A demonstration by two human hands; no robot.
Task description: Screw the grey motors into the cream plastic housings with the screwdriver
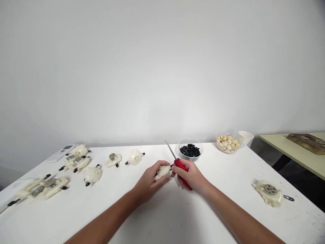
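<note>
Taking the clock from between the hands, a bowl (201, 154) of black bits (190, 150) sits close at one o'clock, nearest in the way beyond the screwdriver (180, 164); a second bowl (220, 149) of cream bits (228, 143) is farther out at two, the cup (245, 136) just past it. Loose casings (93, 174) crowd the table (213, 217) from nine to ten, and one more casing (269, 192) lies well apart, past three. And here's the held casing (162, 172), at two o'clock of the left hand (151, 177), pinched between thumb and fingers! It's at nine o'clock of the right hand (192, 173), which curls round the screwdriver's red handle, shaft pointing to eleven. Whether those right fingertips also touch the casing, I can't tell.
</note>
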